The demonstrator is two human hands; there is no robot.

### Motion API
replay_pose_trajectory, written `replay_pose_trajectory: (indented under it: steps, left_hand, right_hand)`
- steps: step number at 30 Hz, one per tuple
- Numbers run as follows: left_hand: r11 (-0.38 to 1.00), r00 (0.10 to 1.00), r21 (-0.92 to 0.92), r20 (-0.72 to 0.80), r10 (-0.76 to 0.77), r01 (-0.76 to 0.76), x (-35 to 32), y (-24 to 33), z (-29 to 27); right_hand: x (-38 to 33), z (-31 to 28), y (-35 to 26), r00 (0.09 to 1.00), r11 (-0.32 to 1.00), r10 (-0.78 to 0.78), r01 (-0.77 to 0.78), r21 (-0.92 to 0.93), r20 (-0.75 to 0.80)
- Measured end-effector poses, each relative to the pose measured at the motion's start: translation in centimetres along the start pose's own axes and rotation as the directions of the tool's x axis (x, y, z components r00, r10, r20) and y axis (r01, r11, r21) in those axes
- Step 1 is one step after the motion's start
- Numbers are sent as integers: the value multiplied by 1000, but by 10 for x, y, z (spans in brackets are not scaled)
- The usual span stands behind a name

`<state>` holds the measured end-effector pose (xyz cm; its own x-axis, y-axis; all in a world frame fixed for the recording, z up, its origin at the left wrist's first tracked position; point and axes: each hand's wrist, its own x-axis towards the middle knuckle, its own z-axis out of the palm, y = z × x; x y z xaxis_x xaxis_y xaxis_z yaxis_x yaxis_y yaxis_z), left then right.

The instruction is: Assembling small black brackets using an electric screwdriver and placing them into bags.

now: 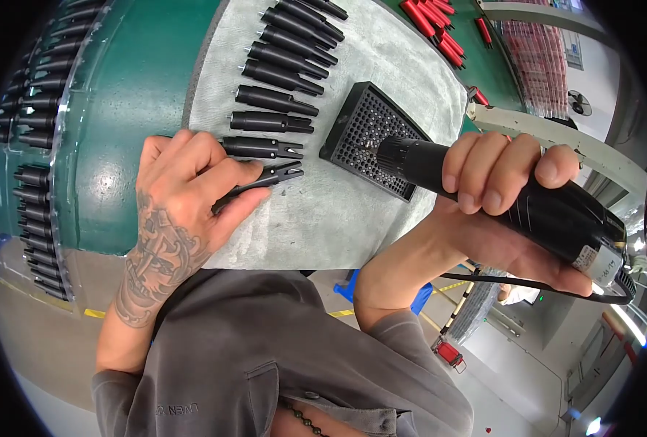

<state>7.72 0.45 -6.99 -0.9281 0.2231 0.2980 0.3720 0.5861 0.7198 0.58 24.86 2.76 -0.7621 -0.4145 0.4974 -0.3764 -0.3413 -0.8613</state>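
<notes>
My left hand [192, 178] pinches a black forked tube [283, 173] between thumb and fingers, low over the mat; its fork points right. Just above it lies a similar black tube [262, 148], close to my knuckles. More such tubes [280, 76] lie side by side in a column up the mat, forks to the right. My right hand [513, 182] is wrapped round a black electric screwdriver [567, 218], held slanted. Its ribbed nose is over a black screw tray [351, 109] with a perforated grid and small screws; the bit tip is hard to make out.
A grey cloth mat [323, 226] covers part of the green table [138, 95]. Clear trays of black parts [40, 197] stand at the left. Red tubes [433, 25] lie at the upper right, near a pale metal frame [564, 131]. The screwdriver's cable [513, 282] loops below it.
</notes>
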Motion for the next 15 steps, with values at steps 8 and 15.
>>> replay_pose_trajectory:
  steps: [8, 15]
  left_hand:
    - [1000, 1000, -13, 4, -8, 8, -3, -1, -1]
    - [999, 1000, -43, -27, 0, -2, -2, -2, -2]
  right_hand:
    - [4, 2, 2, 998, 1000, 6, -4, -22, 61]
    - [12, 43, -25, 999, 996, -1, 6, -86, 53]
